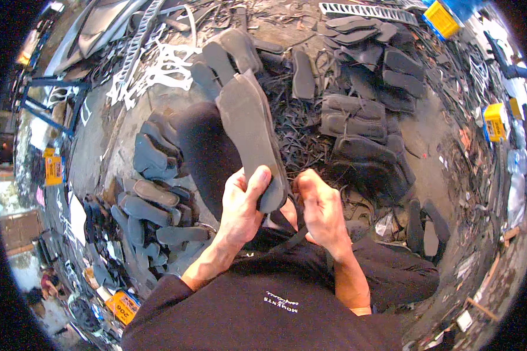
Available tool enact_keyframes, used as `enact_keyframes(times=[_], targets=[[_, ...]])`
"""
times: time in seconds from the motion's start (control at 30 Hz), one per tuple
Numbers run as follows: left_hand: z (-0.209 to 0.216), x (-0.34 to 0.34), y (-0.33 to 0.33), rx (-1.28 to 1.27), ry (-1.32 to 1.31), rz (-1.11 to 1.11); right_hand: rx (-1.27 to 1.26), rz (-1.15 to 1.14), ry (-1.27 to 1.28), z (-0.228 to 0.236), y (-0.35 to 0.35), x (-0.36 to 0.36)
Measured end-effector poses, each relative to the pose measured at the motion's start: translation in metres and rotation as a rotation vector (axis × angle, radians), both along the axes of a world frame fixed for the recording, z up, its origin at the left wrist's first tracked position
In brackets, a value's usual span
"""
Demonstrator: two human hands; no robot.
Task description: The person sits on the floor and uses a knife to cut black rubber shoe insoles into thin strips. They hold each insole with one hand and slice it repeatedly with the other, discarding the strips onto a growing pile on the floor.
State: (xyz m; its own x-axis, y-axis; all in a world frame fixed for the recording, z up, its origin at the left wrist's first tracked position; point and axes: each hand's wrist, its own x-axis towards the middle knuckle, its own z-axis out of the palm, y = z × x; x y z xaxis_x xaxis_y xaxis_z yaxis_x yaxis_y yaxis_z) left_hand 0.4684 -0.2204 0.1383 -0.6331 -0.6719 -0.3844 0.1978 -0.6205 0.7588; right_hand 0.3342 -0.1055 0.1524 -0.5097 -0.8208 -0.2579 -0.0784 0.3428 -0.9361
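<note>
My left hand (pixel 240 202) grips the near end of a grey shoe sole (pixel 247 126), thumb on top. The sole points away from me, and its thick edge looks layered. Just right of that end is my right hand (pixel 323 212), its fingers curled closed. A thin dark strip (pixel 297 238) shows under the right hand; whether the fingers hold it I cannot tell. Beneath and beyond the sole is my bent dark-clothed knee (pixel 208 155). More soles (pixel 218 60) lean just past the held one.
Piles of dark soles lie at left (pixel 152 202) and right (pixel 357 123). Black trimmings (pixel 301 137) heap between my legs and the right pile. White cut-out scraps (pixel 167 67) lie at the far left. Yellow boxes (pixel 495 123) stand around the edges.
</note>
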Motion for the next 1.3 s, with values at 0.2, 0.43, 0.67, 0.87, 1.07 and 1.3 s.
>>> enact_keyframes(times=[0.2, 0.43, 0.67, 0.87, 1.07, 1.3], targets=[[0.004, -0.008, -0.003, 0.077, 0.051, 0.103, 0.166, 0.065, 0.172, 0.016, 0.060, 0.015], [0.000, 0.001, 0.002, 0.067, 0.104, 0.018, 0.093, -0.004, 0.109, -0.002, 0.045, 0.019], [0.018, 0.000, 0.019, 0.092, 0.030, -0.094, -0.273, -0.194, 0.437, -0.066, -0.068, -0.031], [0.003, 0.017, 0.011, -0.068, -0.142, -0.334, -0.254, -0.040, -0.366, -0.031, -0.060, -0.051], [-0.005, -0.027, -0.027, -0.360, -0.246, 0.101, -0.051, -0.067, -0.217, -0.008, -0.001, 0.007], [0.019, -0.049, -0.038, -0.125, -0.221, 0.029, 0.156, -0.164, 0.298, -0.039, 0.072, 0.035]])
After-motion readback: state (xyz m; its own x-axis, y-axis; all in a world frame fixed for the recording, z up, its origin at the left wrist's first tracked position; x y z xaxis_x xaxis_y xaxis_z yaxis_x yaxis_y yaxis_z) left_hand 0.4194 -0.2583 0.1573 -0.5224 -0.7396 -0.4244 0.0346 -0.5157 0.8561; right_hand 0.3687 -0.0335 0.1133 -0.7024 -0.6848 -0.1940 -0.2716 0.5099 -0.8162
